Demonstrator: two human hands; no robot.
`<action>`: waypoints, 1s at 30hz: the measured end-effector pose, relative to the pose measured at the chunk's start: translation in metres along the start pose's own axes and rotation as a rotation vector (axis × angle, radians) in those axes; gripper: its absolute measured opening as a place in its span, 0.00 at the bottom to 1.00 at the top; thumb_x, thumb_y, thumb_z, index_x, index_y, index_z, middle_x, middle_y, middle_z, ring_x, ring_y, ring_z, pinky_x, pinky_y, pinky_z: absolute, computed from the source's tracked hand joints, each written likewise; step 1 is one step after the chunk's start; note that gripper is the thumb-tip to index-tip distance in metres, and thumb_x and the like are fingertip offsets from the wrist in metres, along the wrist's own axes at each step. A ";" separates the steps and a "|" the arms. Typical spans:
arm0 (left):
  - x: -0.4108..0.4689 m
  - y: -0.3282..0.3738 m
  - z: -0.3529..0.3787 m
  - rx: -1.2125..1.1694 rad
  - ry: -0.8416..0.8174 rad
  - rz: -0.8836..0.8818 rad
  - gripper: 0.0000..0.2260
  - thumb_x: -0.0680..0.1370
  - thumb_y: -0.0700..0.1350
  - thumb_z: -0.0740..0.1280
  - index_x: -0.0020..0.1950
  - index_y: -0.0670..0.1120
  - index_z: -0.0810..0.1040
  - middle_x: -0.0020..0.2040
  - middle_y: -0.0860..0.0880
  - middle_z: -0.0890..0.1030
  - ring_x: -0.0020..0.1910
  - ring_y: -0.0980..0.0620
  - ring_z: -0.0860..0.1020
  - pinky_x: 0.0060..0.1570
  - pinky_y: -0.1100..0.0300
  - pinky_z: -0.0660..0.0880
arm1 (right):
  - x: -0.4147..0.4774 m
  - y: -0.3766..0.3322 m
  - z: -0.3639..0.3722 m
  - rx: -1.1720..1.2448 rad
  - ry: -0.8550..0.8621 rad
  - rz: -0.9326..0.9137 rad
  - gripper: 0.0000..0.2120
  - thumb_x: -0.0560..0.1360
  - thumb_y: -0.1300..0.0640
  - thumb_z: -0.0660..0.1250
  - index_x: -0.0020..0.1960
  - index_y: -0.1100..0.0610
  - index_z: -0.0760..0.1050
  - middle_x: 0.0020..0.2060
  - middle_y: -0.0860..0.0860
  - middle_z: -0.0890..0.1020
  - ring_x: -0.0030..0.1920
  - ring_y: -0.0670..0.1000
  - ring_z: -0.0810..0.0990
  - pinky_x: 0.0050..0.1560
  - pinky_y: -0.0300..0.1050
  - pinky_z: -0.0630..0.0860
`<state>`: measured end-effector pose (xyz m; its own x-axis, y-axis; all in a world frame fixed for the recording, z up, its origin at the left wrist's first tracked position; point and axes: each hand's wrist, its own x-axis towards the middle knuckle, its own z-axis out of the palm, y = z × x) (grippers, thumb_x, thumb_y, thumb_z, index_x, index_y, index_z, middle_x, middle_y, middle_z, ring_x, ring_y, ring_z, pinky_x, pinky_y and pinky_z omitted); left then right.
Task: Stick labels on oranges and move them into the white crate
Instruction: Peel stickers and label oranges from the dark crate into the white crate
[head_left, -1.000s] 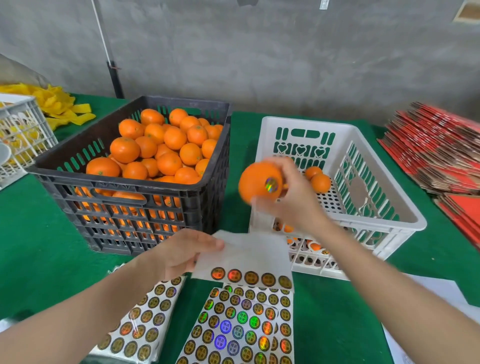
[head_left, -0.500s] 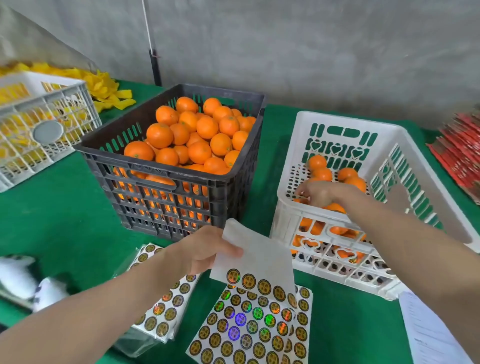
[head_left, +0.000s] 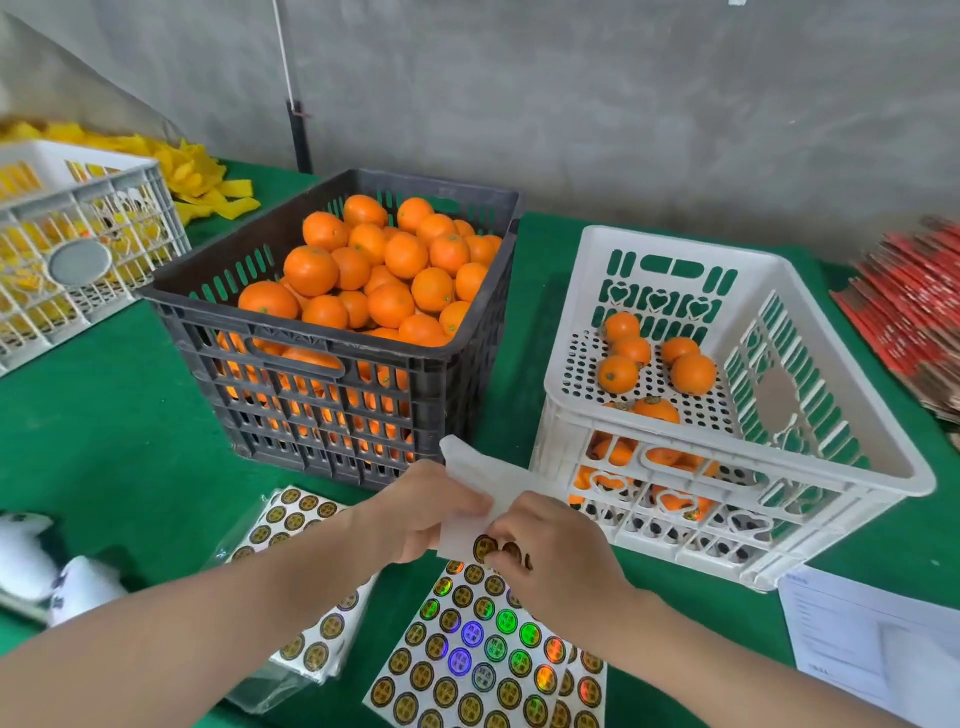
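Observation:
A black crate (head_left: 332, 358) in the middle is heaped with oranges (head_left: 387, 270). To its right stands the white crate (head_left: 810, 457) with several oranges (head_left: 649, 364) on its perforated floor. In front, my left hand (head_left: 415, 512) grips a mostly used label sheet (head_left: 483, 483) lifted off the table. My right hand (head_left: 550, 551) pinches at a round gold label (head_left: 485, 546) on that sheet's lower edge. Full sheets of round holographic labels (head_left: 478, 654) lie below my hands.
The table is covered in green cloth (head_left: 104, 426). A second white crate (head_left: 78, 249) with yellow items stands far left, yellow strips (head_left: 202, 182) behind it. Red flat cartons (head_left: 914, 312) are stacked at the right. A white paper (head_left: 872, 639) lies front right, more label sheets (head_left: 306, 525) front left.
My right hand put the labelled orange into the white crate, came out and moved back to the label sheet in my left hand. The view shifted left.

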<state>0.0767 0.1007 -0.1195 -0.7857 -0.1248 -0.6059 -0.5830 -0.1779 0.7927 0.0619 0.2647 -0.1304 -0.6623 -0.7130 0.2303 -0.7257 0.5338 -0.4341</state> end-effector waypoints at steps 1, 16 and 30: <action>-0.001 0.000 0.000 0.003 0.000 -0.001 0.09 0.75 0.31 0.67 0.55 0.35 0.76 0.50 0.37 0.81 0.49 0.39 0.79 0.52 0.45 0.77 | -0.001 -0.001 0.003 -0.010 0.025 -0.003 0.11 0.77 0.50 0.62 0.55 0.53 0.78 0.48 0.46 0.76 0.48 0.46 0.73 0.47 0.38 0.67; 0.001 -0.001 -0.020 0.065 -0.136 0.052 0.04 0.77 0.33 0.65 0.50 0.38 0.78 0.43 0.43 0.83 0.42 0.46 0.82 0.42 0.54 0.80 | 0.000 -0.018 0.009 0.303 -0.013 0.234 0.03 0.72 0.57 0.69 0.43 0.50 0.80 0.38 0.41 0.75 0.41 0.39 0.74 0.42 0.30 0.71; 0.006 -0.004 -0.029 0.102 -0.285 0.075 0.08 0.76 0.30 0.64 0.54 0.35 0.77 0.43 0.41 0.83 0.39 0.47 0.83 0.38 0.56 0.80 | 0.003 -0.029 0.009 0.289 0.030 0.203 0.10 0.69 0.60 0.72 0.33 0.48 0.76 0.31 0.39 0.73 0.35 0.40 0.72 0.40 0.36 0.71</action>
<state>0.0806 0.0720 -0.1277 -0.8452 0.1472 -0.5137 -0.5277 -0.0777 0.8459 0.0831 0.2431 -0.1245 -0.7960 -0.5895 0.1374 -0.4986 0.5098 -0.7011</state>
